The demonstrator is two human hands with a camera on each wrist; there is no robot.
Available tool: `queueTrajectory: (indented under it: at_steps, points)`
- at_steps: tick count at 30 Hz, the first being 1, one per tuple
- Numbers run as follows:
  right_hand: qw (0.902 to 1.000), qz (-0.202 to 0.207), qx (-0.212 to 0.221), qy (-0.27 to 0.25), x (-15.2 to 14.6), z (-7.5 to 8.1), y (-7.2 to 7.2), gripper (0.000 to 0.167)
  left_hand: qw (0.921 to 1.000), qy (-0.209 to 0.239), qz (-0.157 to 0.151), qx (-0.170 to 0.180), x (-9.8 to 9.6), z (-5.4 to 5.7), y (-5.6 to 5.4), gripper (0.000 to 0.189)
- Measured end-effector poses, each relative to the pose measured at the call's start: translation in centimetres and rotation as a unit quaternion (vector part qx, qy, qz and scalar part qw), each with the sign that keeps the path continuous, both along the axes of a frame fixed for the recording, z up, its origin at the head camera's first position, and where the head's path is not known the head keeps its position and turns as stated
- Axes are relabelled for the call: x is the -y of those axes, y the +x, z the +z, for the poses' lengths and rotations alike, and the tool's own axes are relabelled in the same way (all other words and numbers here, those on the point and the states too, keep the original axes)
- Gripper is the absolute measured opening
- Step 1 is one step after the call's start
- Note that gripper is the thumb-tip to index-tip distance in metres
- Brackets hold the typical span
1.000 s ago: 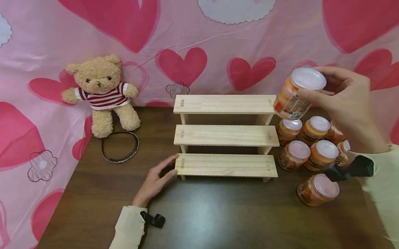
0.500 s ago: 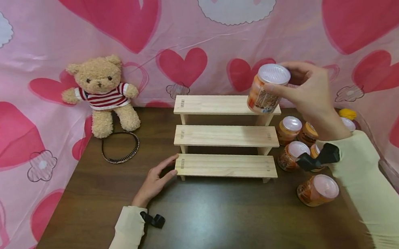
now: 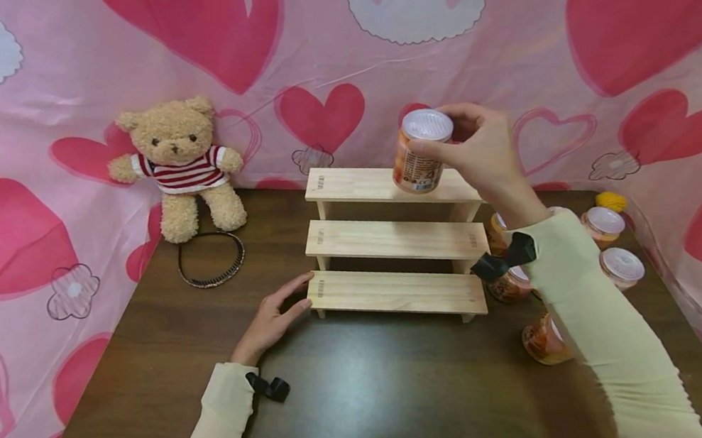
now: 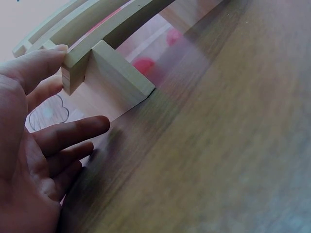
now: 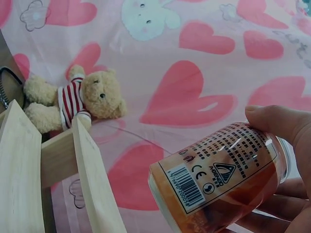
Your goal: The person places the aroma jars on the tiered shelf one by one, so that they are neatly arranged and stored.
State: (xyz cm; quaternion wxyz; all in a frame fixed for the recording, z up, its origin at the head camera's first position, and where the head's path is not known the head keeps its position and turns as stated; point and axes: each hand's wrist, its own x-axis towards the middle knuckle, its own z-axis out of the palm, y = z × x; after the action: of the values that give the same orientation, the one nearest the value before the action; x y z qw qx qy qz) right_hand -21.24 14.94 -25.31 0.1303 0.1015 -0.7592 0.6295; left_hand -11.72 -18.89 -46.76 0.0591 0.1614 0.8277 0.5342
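Note:
My right hand [image 3: 487, 155] grips an orange-labelled jar [image 3: 418, 169] with a pale ridged lid. Thumb and fingers go round its upper part. The jar overlaps the top tier of a three-step wooden display stand [image 3: 390, 290] in the head view. Its barcode and printed label face the right wrist camera. At the lowest step's left end, my left hand [image 3: 270, 322] touches the board with thumb and forefinger. Seen from the left wrist, that hand's other fingers [image 4: 73, 133] are spread loosely below the board's corner.
Several similar jars, such as a nearer jar [image 3: 542, 340] and a jar farther right [image 3: 622, 267], stand right of the stand, partly behind my sleeve. A teddy bear [image 3: 178, 159] leans on the heart-patterned cloth [image 3: 539, 56]. A dark headband [image 3: 213, 282] lies below it. Something yellow [image 3: 610, 202] sits far right.
My right hand has carried the jar leftward from above the other jars to over the top step. My left hand has stayed at the lowest step's end.

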Motion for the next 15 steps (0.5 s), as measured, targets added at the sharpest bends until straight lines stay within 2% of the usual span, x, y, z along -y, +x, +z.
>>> queueTrajectory:
  at_steps: [15]
  points:
    - [0.9944,-0.026,0.040,0.094,4.4,-1.4,-3.0,0.059,1.0000,0.000,0.000,0.003,0.0,0.2,0.0,0.048]
